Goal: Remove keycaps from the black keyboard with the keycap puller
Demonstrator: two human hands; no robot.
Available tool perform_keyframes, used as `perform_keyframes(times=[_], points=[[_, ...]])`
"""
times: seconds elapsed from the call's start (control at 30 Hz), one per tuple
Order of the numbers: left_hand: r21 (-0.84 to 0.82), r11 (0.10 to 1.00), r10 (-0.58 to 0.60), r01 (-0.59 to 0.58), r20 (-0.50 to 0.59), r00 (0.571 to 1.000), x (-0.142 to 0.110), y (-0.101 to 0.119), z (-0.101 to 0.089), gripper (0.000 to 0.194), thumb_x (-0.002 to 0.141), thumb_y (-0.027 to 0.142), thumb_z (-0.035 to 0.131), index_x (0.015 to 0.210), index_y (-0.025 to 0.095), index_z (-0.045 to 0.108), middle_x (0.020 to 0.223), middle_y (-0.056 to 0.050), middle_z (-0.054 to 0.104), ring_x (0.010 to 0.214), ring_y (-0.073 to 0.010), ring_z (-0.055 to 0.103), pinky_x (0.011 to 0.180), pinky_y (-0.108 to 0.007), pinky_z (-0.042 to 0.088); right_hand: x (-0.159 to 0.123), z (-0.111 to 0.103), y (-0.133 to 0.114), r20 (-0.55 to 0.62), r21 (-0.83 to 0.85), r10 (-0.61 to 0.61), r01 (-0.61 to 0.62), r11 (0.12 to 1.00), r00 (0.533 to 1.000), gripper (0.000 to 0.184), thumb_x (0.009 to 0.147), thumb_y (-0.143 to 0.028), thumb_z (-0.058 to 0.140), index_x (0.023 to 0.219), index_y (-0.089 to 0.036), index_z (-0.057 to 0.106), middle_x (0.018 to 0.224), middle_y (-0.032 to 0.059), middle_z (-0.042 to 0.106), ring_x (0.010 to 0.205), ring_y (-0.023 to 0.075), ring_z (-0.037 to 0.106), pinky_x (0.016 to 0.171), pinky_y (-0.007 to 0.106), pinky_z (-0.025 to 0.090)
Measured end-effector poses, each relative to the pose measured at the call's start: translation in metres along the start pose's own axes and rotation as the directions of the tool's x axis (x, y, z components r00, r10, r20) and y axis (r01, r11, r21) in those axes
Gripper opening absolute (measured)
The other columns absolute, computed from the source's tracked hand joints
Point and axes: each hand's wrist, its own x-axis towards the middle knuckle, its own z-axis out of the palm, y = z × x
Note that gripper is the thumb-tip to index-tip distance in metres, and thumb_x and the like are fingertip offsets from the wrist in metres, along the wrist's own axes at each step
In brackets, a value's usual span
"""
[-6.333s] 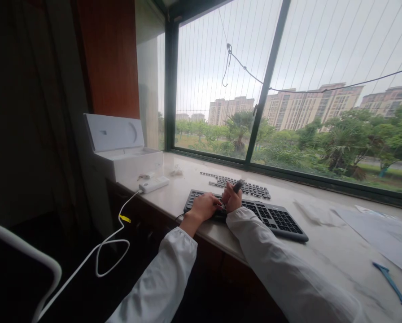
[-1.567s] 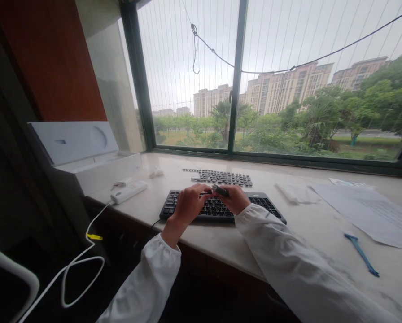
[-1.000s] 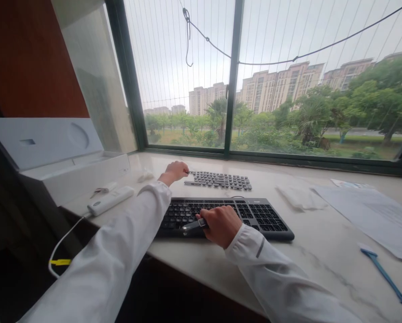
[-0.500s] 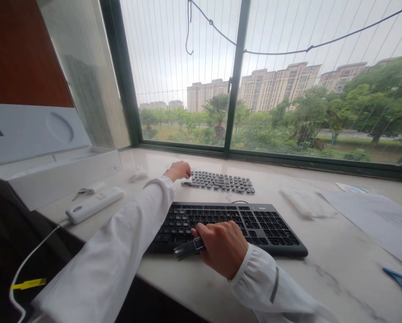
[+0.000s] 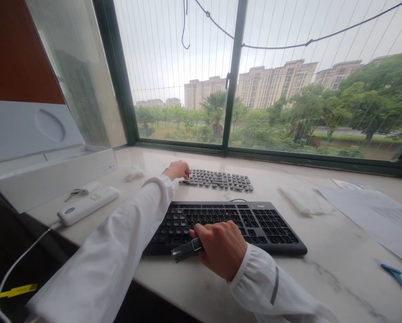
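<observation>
My left hand (image 5: 176, 170) reaches far out to the left end of the loose dark keycaps (image 5: 221, 179), which lie in rows on the counter. Its fingers are pinched on what looks like one small keycap, mostly hidden by them. Nearer to me lies a black keyboard (image 5: 281, 226); many of its key positions are bare, while several keys at its left side still have caps. Over its front edge my right hand (image 5: 223, 249) is closed around a dark, flat handheld tool (image 5: 184, 250), whose end points left. The grip hides the rest of this tool.
An open white box (image 5: 56, 172) stands at the left, with a white power strip (image 5: 88, 206) and keys (image 5: 75, 194) before it. On the right are a clear plastic bag (image 5: 303, 199), paper sheets (image 5: 369, 211) and a blue tool (image 5: 401, 280). A window rises behind the counter.
The view has shifted slightly, so the scene sits a little further left and up. Both hands stay in nearly the same places, with no visible change of grip.
</observation>
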Motion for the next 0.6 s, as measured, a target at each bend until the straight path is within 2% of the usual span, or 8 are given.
perform_keyframes(times=[0.17, 0.27, 0.37, 0.43, 0.5, 0.57, 0.6], points=[[-0.033, 0.999, -0.021, 0.019, -0.052, 0.998, -0.016, 0.002, -0.011, 0.030, 0.062, 0.038, 0.076, 0.090, 0.030, 0.071, 0.098, 0.002, 0.069, 0.084, -0.0155, 0.062, 0.078, -0.023, 0.045, 0.000, 0.000, 0.001, 0.008, -0.002, -0.007, 0.007, 1.000, 1.000, 0.024, 0.090, -0.028, 0.040, 0.072, -0.021, 0.054, 0.063, 0.0006, 0.065, 0.055, 0.0152, 0.061, 0.051, 0.029, 0.013], [-0.072, 0.997, -0.042, 0.030, -0.174, 0.984, -0.035, 0.008, -0.025, 0.023, 0.066, 0.037, 0.073, 0.088, 0.030, 0.071, 0.096, 0.003, 0.069, 0.088, -0.0165, 0.061, 0.080, -0.025, 0.045, 0.001, -0.002, 0.003, 0.009, -0.018, 0.008, -0.008, 1.000, 1.000, 0.025, 0.090, -0.029, 0.039, 0.073, -0.021, 0.055, 0.064, 0.0008, 0.066, 0.057, 0.0154, 0.062, 0.051, 0.029, 0.016], [-0.128, 0.992, -0.052, 0.011, -0.324, 0.945, -0.062, 0.022, -0.042, 0.020, 0.070, 0.040, 0.070, 0.088, 0.029, 0.071, 0.091, 0.002, 0.070, 0.087, -0.0181, 0.061, 0.079, -0.028, 0.045, 0.003, -0.004, 0.008, 0.016, -0.057, 0.031, -0.030, 0.998, 0.999, 0.026, 0.090, -0.030, 0.039, 0.073, -0.022, 0.056, 0.066, 0.0009, 0.067, 0.058, 0.0165, 0.063, 0.051, 0.027, 0.019], [-0.188, 0.982, -0.053, -0.033, -0.433, 0.900, -0.089, 0.038, -0.056, 0.023, 0.074, 0.044, 0.065, 0.089, 0.028, 0.070, 0.089, 0.001, 0.070, 0.082, -0.0180, 0.062, 0.076, -0.029, 0.046, 0.005, -0.006, 0.014, 0.012, -0.100, 0.058, -0.056, 0.993, 0.998, 0.025, 0.089, -0.031, 0.040, 0.075, -0.023, 0.058, 0.067, 0.0013, 0.068, 0.060, 0.0178, 0.064, 0.052, 0.027, 0.023], [-0.256, 0.960, -0.053, -0.114, -0.566, 0.823, -0.126, 0.059, -0.070, 0.027, 0.081, 0.047, 0.057, 0.089, 0.026, 0.070, 0.087, -0.001, 0.070, 0.080, -0.0169, 0.062, 0.076, -0.028, 0.046, 0.007, -0.009, 0.022, -0.012, -0.156, 0.111, -0.111, 0.982, 0.994, 0.026, 0.089, -0.033, 0.040, 0.078, -0.024, 0.061, 0.068, 0.0026, 0.068, 0.061, 0.0193, 0.064, 0.053, 0.027, 0.027], [-0.323, 0.924, -0.075, -0.205, -0.678, 0.731, -0.174, 0.084, -0.081, 0.033, 0.086, 0.048, 0.049, 0.093, 0.023, 0.069, 0.087, -0.003, 0.070, 0.078, -0.0152, 0.062, 0.073, -0.027, 0.045, 0.009, -0.013, 0.031, -0.052, -0.205, 0.170, -0.177, 0.963, 0.984, 0.030, 0.089, -0.036, 0.037, 0.081, -0.025, 0.064, 0.068, 0.0041, 0.068, 0.062, 0.0204, 0.064, 0.054, 0.027, 0.031], [-0.355, 0.903, -0.092, -0.241, -0.708, 0.700, -0.202, 0.097, -0.084, 0.035, 0.087, 0.048, 0.046, 0.093, 0.023, 0.069, 0.085, -0.003, 0.070, 0.074, -0.0142, 0.061, 0.070, -0.026, 0.045, 0.009, -0.014, 0.037, -0.067, -0.222, 0.197, -0.207, 0.953, 0.978, 0.030, 0.089, -0.036, 0.037, 0.083, -0.025, 0.064, 0.069, 0.0044, 0.068, 0.062, 0.0209, 0.063, 0.055, 0.027, 0.032]])
